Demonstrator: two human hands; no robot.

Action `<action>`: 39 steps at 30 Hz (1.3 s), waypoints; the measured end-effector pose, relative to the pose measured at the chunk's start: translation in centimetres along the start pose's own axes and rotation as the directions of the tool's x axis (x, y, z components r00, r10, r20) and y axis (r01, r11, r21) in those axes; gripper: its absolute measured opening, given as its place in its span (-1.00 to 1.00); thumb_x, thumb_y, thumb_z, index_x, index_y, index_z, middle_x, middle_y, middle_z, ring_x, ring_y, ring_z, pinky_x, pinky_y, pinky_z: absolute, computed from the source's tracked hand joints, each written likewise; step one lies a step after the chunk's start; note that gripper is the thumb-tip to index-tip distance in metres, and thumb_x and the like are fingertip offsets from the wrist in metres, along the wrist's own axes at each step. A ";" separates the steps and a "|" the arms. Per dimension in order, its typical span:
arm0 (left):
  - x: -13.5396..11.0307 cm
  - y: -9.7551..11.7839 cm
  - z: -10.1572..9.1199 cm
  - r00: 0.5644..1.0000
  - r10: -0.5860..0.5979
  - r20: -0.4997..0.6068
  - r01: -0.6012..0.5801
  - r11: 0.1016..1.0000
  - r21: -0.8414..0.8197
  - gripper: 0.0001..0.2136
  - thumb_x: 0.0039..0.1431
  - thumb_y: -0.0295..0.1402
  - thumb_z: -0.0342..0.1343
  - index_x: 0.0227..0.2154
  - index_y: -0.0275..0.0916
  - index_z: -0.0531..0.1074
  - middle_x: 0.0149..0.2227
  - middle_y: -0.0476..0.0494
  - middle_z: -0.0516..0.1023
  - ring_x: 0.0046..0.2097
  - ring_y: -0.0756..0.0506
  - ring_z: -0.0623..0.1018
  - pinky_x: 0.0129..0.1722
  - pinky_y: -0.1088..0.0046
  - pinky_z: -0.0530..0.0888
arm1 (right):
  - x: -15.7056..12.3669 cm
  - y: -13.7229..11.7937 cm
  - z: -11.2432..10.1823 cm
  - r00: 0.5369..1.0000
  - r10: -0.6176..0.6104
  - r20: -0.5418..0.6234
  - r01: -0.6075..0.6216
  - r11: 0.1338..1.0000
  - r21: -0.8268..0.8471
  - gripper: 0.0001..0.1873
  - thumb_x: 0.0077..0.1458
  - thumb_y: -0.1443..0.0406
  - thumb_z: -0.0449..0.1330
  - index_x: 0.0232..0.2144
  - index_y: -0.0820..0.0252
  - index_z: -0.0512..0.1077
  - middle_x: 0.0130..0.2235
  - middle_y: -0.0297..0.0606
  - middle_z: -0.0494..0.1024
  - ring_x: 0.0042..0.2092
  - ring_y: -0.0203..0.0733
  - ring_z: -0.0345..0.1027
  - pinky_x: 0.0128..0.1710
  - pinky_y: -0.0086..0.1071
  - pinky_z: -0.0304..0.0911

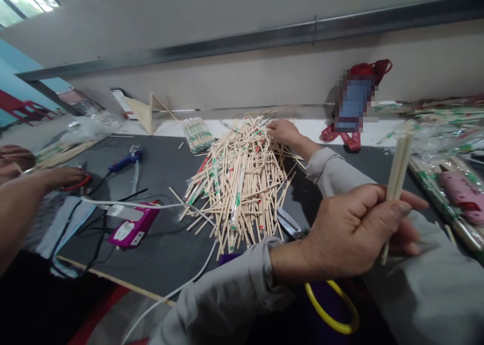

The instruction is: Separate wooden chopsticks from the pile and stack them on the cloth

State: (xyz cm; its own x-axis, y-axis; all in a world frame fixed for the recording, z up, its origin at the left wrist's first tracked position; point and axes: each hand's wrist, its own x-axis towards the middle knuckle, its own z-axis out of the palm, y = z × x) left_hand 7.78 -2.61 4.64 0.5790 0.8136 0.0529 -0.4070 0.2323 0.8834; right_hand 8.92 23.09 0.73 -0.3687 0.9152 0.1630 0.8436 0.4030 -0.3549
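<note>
Chopsticks of pale wood lie in a large loose heap on the dark grey tabletop, near its middle. Many are bare; some are inside clear wrappers with green and red print, and this print is too small for me to read.

The person's left hand is in the foreground, to the right of the heap and above the table. It is closed around a small bundle of bare chopsticks, which stands almost upright between thumb and fingers. The right hand reaches to the far right edge of the heap, and its fingers touch it; whether they are pinching a stick, I cannot tell.

Beside the heap, metal scissors are partly covered by the left hand. Behind it lies a clear pack of wrapped sticks, also with green marks. A magenta device carries a white label, not legible. Near the wall, the badge on a red lanyard is blurred, so its text cannot be read. At the left side, a co-worker's hand is by red-handled scissors.
</note>
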 end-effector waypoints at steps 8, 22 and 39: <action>0.3 0.4 -0.4 0.999 -0.012 -0.039 0.010 0.999 -0.053 -0.75 0.24 -0.19 0.03 -0.18 -0.26 0.44 -0.46 -0.02 0.41 -0.47 0.06 0.47 -0.39 0.55 0.46 | 1.1 0.4 -0.9 0.988 0.080 -0.134 -0.077 0.997 0.030 -0.78 0.02 0.39 0.09 -0.39 0.25 0.55 -0.31 -0.07 0.59 -0.25 -0.08 0.43 -0.28 -0.33 0.21; 3.2 -0.3 -3.8 0.952 0.146 -0.268 -0.153 0.988 -0.006 -0.72 0.19 -0.13 0.10 -0.24 -0.27 0.39 -0.48 0.03 0.43 -0.50 0.05 0.51 -0.47 0.54 0.48 | 0.1 2.3 -5.1 0.861 0.368 -0.352 -0.080 0.780 0.621 -0.82 0.15 0.38 0.02 -0.30 0.28 0.43 -0.43 -0.21 0.47 -0.37 -0.22 0.43 -0.39 -0.38 0.34; 6.1 1.6 -11.7 0.671 0.356 -0.651 -0.338 0.928 0.158 -0.82 0.26 -0.26 0.03 -0.24 -0.27 0.38 -0.50 0.02 0.44 -0.49 0.05 0.52 -0.38 0.51 0.48 | -3.2 -2.0 -5.4 0.974 0.132 -0.184 -0.080 0.960 0.269 -0.66 0.25 0.24 -0.05 -0.41 0.27 0.44 -0.52 -0.15 0.47 -0.43 -0.17 0.40 -0.36 -0.36 0.27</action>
State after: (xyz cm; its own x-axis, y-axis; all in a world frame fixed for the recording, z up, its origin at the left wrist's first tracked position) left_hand 2.42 8.91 0.90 -0.2164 0.9752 0.0464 -0.4619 -0.1442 0.8751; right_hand 10.55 19.34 5.93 -0.1759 0.9435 0.2809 0.7341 0.3158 -0.6011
